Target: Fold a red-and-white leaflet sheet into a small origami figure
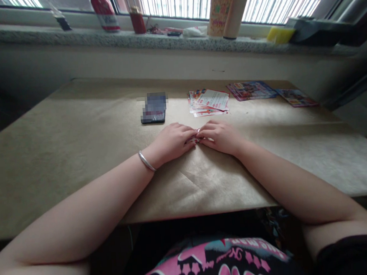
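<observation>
My left hand (176,141) and my right hand (223,137) meet at the middle of the table, fingertips almost touching. Between them is a small red-and-white paper piece (195,140), mostly covered by the fingers, so its shape and folds cannot be made out. Both sets of fingers are bent down and closed on it from either side. A silver bangle (146,161) circles my left wrist. Just beyond the hands lies a fanned pile of printed cards (210,101), white with red edges. A dark phone (154,108), partly blurred out, rests beyond my left hand.
Colourful printed sheets (251,90) lie at the back right, with another stack (296,97) beside them. Along the granite windowsill (170,40) stand a red can (104,12), a small red container (137,21), a patterned cup (220,12) and a yellow block (280,34). The table's front edge is close to my body.
</observation>
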The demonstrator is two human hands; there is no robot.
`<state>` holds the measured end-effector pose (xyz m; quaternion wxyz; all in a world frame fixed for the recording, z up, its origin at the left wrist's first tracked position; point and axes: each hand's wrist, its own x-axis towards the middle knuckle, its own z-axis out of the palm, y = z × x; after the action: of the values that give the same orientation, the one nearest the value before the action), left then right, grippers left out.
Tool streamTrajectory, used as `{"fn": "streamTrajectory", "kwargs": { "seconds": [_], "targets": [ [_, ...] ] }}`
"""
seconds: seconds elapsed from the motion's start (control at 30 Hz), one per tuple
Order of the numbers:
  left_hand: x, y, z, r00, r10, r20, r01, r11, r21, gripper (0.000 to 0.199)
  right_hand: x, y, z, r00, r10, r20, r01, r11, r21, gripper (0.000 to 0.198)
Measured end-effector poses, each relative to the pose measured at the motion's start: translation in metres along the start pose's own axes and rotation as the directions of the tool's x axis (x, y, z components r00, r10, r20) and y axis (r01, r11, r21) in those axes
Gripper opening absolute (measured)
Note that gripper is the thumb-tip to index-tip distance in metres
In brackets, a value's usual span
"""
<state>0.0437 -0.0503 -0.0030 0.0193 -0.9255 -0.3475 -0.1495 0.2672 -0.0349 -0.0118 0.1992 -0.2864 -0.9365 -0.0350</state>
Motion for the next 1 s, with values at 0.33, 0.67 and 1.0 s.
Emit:
{"fn": "streamTrajectory", "kwargs": {
  "seconds": [0.33,0.67,1.0],
  "targets": [
    [0.003,-0.005,0.001,0.994,0.025,-0.105,-0.015,0.996,0.093,0.021,0.001,-0.007,-0.001,0.99,0.133,0.037,-0.131,0.99,-0.058,0.023],
    [0.003,0.003,0.002,0.998,-0.018,-0.055,0.029,0.979,0.201,0.016,0.003,-0.013,0.0,0.988,0.148,0.051,-0.144,0.986,-0.079,0.025],
    [0.004,0.0,0.002,0.998,-0.053,-0.031,0.057,0.986,0.157,0.012,0.003,-0.012,0.001,0.991,0.129,0.039,-0.126,0.989,-0.073,0.025]
  ]
}}
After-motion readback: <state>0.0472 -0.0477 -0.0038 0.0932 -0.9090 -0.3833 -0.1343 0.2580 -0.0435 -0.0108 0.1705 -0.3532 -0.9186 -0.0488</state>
